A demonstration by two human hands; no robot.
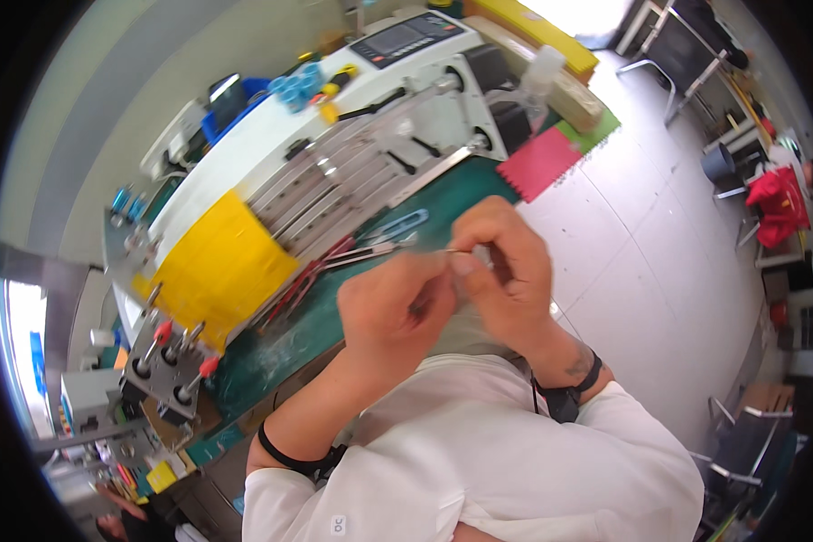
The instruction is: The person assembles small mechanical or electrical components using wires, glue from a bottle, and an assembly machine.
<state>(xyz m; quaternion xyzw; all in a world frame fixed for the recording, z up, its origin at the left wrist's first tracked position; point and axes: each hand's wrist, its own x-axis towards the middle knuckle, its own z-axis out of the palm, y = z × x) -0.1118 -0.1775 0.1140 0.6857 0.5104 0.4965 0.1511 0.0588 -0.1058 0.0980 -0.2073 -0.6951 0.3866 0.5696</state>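
Both hands are raised in front of my chest, near the front edge of the green bench (271, 361). My right hand (508, 275) pinches a thin, wire-like strand (458, 251) between thumb and forefinger. Close against it, my left hand (396, 303) is closed at the strand's other side, its fingertips blurred and partly hidden. The strand is too small to tell its exact kind. Just beyond my left hand lie red-handled hand tools (312, 271) and a light blue looped tool (402, 224) on the bench.
Beyond the tools stands a long white machine with metal rails (334, 172) and a control panel (406, 41). A yellow sheet (230, 262) covers its left part. Red-tipped posts (185, 357) rise at left. Pink (540, 164) and green mats lie at right. Chairs stand farther off.
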